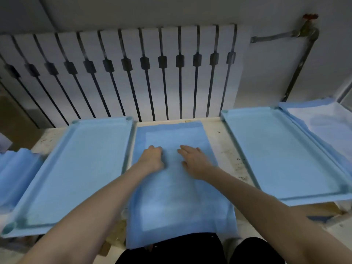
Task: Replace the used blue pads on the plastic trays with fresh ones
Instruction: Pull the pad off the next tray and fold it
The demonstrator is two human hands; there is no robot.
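1. Your left hand (152, 159) rests on the rectangular blue absorbent pad (177, 197) with its fingers curled under. You cannot tell whether they pinch the sheet.
2. Your right hand (194, 161) lies flat on the same pad, fingers straight and slightly spread.
3. That single pad lies lengthwise on the pale stained table (226, 149), its near edge hanging over toward you.
4. Two shallow light-blue plastic trays flank it: the left tray (76, 168) just beside the pad, the right tray (276, 155) a little apart.
5. Two heaps of blue sheets sit at the edges, the left heap (13, 174) and the right heap (323, 119), too overlapped to count.
6. One white ribbed radiator (133, 73) stands behind.
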